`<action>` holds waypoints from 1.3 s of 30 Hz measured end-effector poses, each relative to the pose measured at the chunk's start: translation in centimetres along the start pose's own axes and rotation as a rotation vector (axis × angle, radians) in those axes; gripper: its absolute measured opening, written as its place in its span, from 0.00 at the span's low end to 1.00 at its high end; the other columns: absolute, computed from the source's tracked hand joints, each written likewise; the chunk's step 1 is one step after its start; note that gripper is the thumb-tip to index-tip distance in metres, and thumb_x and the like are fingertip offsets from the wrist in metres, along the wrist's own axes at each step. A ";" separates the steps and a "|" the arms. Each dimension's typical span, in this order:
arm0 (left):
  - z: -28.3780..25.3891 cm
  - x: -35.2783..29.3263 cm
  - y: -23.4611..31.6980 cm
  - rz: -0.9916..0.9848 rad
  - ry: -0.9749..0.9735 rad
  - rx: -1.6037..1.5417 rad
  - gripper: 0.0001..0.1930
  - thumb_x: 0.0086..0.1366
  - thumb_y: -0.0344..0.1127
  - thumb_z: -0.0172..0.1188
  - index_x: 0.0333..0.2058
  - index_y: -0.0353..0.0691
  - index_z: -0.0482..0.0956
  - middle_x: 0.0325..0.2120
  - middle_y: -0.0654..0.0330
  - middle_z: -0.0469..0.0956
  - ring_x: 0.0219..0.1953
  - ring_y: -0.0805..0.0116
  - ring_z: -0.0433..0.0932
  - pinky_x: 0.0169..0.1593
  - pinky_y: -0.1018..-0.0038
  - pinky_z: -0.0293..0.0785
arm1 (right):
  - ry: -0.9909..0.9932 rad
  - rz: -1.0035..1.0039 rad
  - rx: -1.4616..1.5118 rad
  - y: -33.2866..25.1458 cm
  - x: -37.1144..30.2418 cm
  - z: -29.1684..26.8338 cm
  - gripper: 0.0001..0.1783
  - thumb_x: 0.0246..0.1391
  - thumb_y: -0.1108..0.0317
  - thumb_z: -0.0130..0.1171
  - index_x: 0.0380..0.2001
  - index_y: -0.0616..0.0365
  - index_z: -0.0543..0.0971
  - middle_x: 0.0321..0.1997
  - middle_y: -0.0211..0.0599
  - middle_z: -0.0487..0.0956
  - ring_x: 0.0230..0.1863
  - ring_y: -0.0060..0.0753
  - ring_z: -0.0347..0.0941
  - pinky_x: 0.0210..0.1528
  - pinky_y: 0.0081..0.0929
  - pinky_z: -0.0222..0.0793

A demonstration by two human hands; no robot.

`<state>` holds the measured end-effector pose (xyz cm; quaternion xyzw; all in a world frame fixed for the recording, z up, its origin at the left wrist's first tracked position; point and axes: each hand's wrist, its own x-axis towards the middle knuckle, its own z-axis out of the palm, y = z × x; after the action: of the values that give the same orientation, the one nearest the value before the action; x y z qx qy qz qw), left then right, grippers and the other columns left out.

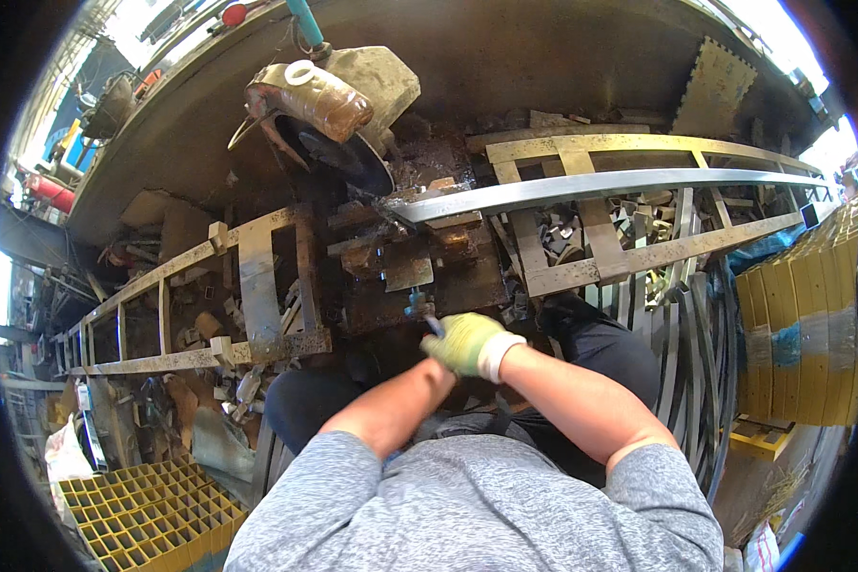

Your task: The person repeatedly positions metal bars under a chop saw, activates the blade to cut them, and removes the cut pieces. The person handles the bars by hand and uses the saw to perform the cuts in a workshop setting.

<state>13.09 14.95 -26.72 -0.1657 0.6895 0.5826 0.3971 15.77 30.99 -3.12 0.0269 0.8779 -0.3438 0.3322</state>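
My right hand [471, 345], in a yellow-green work glove with a white cuff, is closed around the handle [434, 326] of a clamp screw. My left hand [432, 347] is blurred and mostly covered by the right glove, so its fingers cannot be made out. Beyond them sits a rusty vise [408, 271] on a cut-off saw base. A shiny square metal tube [582, 189] runs from the vise far to the right. Its left end lies beside the dark cutting disc [334, 157], above which a brownish plastic bottle [322, 103] is fixed.
Slatted metal frames stand left [162, 305] and right [567, 272] of the saw. Offcuts [567, 232] lie inside the right one. Stacked yellow tubes [801, 324] stand far right, with more yellow tubes [153, 505] at lower left. Long bars [682, 381] lie beside my right leg.
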 end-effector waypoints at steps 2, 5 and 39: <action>2.4 -2.2 1.6 0.000 -0.408 -0.646 0.34 0.91 0.65 0.50 0.63 0.40 0.90 0.46 0.49 0.91 0.47 0.55 0.89 0.52 0.59 0.86 | -0.011 -0.143 0.078 -2.7 -2.4 -0.5 0.40 0.77 0.32 0.57 0.65 0.59 0.91 0.58 0.61 0.94 0.60 0.66 0.91 0.67 0.59 0.84; 0.8 -8.5 4.1 -0.159 -1.107 -1.186 0.35 0.93 0.67 0.48 0.65 0.40 0.88 0.37 0.55 0.91 0.37 0.67 0.89 0.44 0.68 0.86 | 0.088 -0.334 0.772 -3.1 -3.5 -1.8 0.32 0.82 0.38 0.67 0.66 0.57 0.89 0.52 0.42 0.96 0.46 0.46 0.94 0.52 0.49 0.90; 7.1 -7.2 34.6 1.084 -0.230 1.395 0.23 0.90 0.55 0.58 0.56 0.40 0.91 0.53 0.38 0.92 0.60 0.34 0.90 0.64 0.43 0.85 | 0.654 -0.758 2.033 21.4 1.7 -13.1 0.26 0.74 0.51 0.80 0.63 0.57 0.89 0.73 0.50 0.89 0.74 0.54 0.86 0.80 0.61 0.83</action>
<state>-3.77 29.15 1.80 0.5221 0.8270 0.1508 0.1442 12.92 55.11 -9.55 0.1052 0.1875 -0.9527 -0.2146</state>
